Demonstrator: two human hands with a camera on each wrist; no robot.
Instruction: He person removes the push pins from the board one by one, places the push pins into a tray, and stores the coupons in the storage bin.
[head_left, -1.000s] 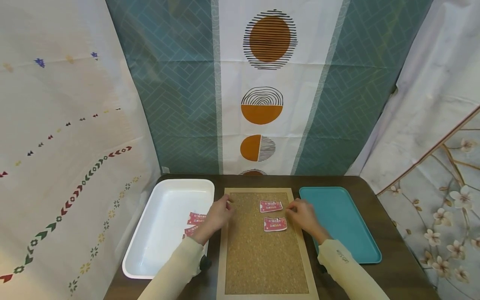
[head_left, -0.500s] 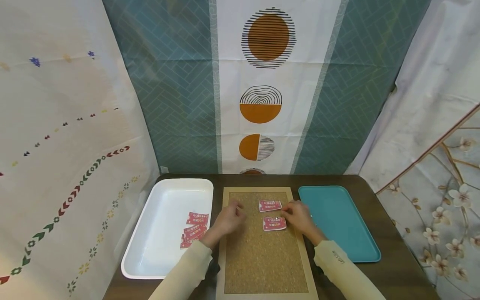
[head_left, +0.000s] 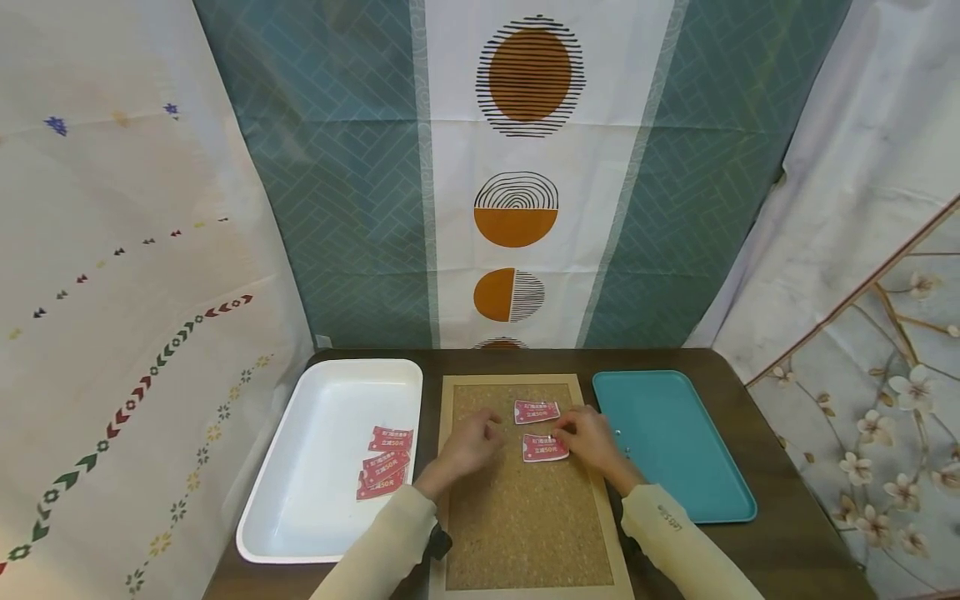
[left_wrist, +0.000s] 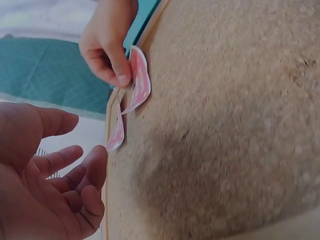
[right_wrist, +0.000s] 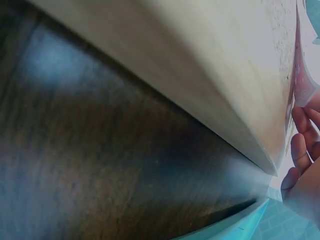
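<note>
Two pink-red paper coupons lie on the cork board (head_left: 528, 517), an upper one (head_left: 534, 412) and a lower one (head_left: 542, 448). Thumb and forefinger of my right hand (head_left: 588, 437) pinch a small pushpin at the top right of the lower coupon; the fingertips mostly hide it. In the left wrist view this coupon (left_wrist: 142, 82) bows up from the cork. My left hand (head_left: 472, 446) hovers over the board's left half, fingers loosely bent and holding nothing. It appears large in the left wrist view, with the upper coupon (left_wrist: 117, 132) just beyond its fingertips.
A white tray (head_left: 277, 467) on the left holds several similar coupons (head_left: 384, 467), partly overlapping. On the right, a teal tray (head_left: 678, 417) carries a few tiny clear bits near its left edge. Everything stands on a dark wooden table (head_left: 795, 533) with curtains behind.
My left hand has moved right from the board's left edge to above the cork. The right hand has shifted left and slightly down onto the lower coupon's edge.
</note>
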